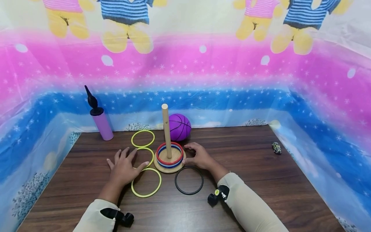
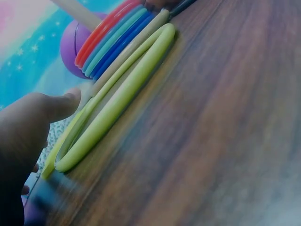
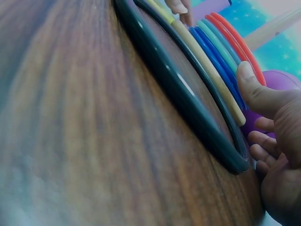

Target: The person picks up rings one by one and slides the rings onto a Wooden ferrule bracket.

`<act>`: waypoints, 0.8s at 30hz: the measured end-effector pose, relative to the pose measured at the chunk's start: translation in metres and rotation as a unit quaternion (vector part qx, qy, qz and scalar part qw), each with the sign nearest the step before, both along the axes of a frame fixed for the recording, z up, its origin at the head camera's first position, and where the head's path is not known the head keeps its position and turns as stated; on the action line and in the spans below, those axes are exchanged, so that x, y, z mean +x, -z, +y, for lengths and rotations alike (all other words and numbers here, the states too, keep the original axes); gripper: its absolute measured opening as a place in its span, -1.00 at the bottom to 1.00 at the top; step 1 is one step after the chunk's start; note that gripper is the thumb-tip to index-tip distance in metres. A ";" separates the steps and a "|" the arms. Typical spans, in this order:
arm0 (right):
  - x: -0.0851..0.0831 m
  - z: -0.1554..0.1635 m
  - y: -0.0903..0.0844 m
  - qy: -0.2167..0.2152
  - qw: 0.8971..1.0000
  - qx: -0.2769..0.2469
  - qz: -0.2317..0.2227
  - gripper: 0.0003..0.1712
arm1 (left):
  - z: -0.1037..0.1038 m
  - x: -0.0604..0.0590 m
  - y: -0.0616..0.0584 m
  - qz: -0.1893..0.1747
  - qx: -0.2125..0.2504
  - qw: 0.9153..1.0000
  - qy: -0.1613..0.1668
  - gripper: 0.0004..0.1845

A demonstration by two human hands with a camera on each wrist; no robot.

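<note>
A wooden peg (image 1: 166,132) rises from a round wooden base (image 1: 158,166). Around it lies a stack of rings with a red ring (image 1: 157,154) on top and light and dark blue ones below. My left hand (image 1: 124,168) spreads its fingers over the left side of the middle yellow ring (image 1: 153,156), its thumb near the front yellow ring (image 1: 146,196). Beside the stack's right edge is my right hand (image 1: 200,157), fingers loosely bent, thumb tip close to the base. A black ring (image 1: 189,194) lies flat just in front of that hand. Neither hand holds anything.
A third yellow ring (image 1: 143,130) lies farther back. Behind the peg sits a purple ball (image 1: 180,127). A purple hand pump (image 1: 102,125) stands at the back left, and a small toy car (image 1: 276,148) is near the right edge. Printed cloth (image 1: 220,96) encloses the dark wooden table (image 1: 240,151).
</note>
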State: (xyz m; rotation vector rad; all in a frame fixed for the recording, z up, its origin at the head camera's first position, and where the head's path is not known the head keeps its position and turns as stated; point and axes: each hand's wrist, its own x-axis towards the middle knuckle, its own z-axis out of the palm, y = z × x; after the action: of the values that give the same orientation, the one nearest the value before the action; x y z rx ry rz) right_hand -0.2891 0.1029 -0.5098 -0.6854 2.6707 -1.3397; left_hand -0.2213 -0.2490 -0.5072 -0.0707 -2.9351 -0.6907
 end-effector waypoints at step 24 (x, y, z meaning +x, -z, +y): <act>-0.001 0.001 0.003 0.004 1.000 0.002 0.000 -0.28 | 0.005 0.001 -0.002 -0.014 0.014 1.000 -0.001 -0.05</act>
State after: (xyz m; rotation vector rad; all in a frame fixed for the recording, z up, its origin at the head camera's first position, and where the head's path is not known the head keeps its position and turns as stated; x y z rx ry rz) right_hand -0.2904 0.1043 -0.5129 -0.6756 2.6776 -1.3368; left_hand -0.2202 -0.2436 -0.5052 -0.0573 -2.9515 -0.7370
